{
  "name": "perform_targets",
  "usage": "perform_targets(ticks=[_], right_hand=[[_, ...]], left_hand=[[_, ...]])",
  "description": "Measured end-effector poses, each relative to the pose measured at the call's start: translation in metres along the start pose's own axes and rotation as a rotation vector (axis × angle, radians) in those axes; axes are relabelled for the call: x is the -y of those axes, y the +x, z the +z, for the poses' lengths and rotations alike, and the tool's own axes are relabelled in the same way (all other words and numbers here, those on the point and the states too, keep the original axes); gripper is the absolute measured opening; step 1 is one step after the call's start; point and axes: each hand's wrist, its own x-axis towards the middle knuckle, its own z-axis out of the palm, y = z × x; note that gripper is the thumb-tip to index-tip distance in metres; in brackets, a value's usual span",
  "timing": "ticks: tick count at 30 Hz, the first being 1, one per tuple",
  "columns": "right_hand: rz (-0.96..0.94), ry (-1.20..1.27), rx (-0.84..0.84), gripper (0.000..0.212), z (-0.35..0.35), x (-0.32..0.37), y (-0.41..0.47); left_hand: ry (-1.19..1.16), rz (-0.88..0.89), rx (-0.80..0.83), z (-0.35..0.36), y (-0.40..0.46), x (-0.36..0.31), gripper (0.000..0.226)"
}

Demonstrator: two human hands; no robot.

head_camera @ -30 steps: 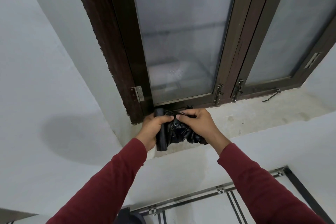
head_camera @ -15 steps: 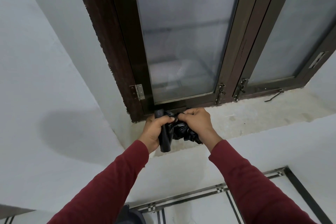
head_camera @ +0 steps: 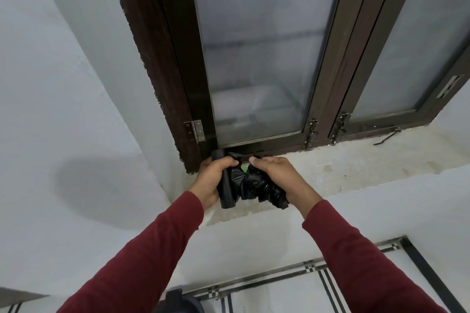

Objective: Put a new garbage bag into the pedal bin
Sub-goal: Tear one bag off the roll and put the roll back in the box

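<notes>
A black roll of garbage bags [head_camera: 226, 192] stands nearly upright over the window sill, with my left hand [head_camera: 212, 180] wrapped around it. A loose, crumpled black bag [head_camera: 256, 185] hangs off the roll to the right, and my right hand [head_camera: 276, 175] pinches its top edge. A small green patch shows between my two thumbs. The pedal bin is mostly out of view; only a dark rounded shape [head_camera: 178, 302] shows at the bottom edge, and I cannot tell whether it is the bin.
A dark wooden window frame [head_camera: 167, 58] with frosted panes rises right behind my hands. The rough concrete sill [head_camera: 356, 170] runs off to the right, with latches [head_camera: 311, 133] and a metal hook [head_camera: 386, 136]. White walls and a tiled floor [head_camera: 305, 287] lie below.
My hands have drawn slightly closer together and lifted a little, and a gap with a green patch has opened in the bag between the thumbs.
</notes>
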Motion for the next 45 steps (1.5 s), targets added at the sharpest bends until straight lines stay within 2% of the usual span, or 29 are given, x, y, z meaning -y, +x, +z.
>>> perform_targets(ticks=[1,2,5,7,9,12,16,21,24,27,31,34,37,40,45], right_hand=[[0.037,0.012,0.07,0.05,-0.004,0.001,-0.001],[0.045,-0.029,0.121,0.053,-0.008,0.003,-0.002],[0.017,-0.232,0.134,0.046,-0.015,0.006,-0.002],[0.007,-0.183,0.118,0.033,-0.016,0.007,-0.002],[0.014,-0.099,0.113,0.029,-0.019,0.008,-0.004],[0.002,-0.013,0.119,0.024,-0.022,0.009,-0.007],[-0.029,0.074,0.127,0.013,-0.02,0.007,-0.01],[0.018,0.071,0.228,0.027,-0.026,0.01,-0.014],[0.01,-0.01,0.205,0.031,-0.031,0.01,-0.013],[-0.026,-0.091,0.122,0.038,-0.031,0.012,-0.013],[-0.082,-0.226,0.065,0.021,-0.028,0.011,-0.012],[-0.163,-0.399,0.022,0.015,-0.022,0.011,-0.013],[-0.171,-0.464,-0.055,0.015,-0.02,0.011,-0.013],[-0.132,-0.437,-0.169,0.013,-0.018,0.006,-0.011],[-0.03,-0.238,-0.223,0.014,-0.013,-0.007,-0.006]], left_hand=[[0.018,-0.027,0.023,-0.001,0.001,-0.002,0.05],[0.036,-0.052,0.05,-0.002,0.0,-0.005,0.05],[0.138,-0.112,0.117,-0.002,-0.003,-0.011,0.044],[0.276,-0.174,0.156,-0.003,-0.004,-0.014,0.048],[0.326,-0.229,0.192,-0.005,-0.005,-0.017,0.043],[0.295,-0.24,0.198,-0.007,-0.006,-0.017,0.042],[0.198,-0.238,0.199,-0.009,-0.007,-0.006,0.057],[0.045,-0.32,0.221,-0.007,-0.013,-0.007,0.029],[-0.012,-0.294,0.159,-0.009,-0.012,-0.008,0.035],[0.031,-0.252,0.125,-0.01,-0.011,-0.009,0.043],[0.178,-0.091,0.204,-0.007,-0.014,-0.009,0.052],[0.35,0.064,0.161,0.004,-0.018,-0.005,0.045],[0.355,0.148,0.098,0.009,-0.018,-0.002,0.034],[0.341,0.191,0.099,0.011,-0.022,0.001,0.032],[0.29,0.189,0.107,0.015,-0.029,0.008,0.036]])
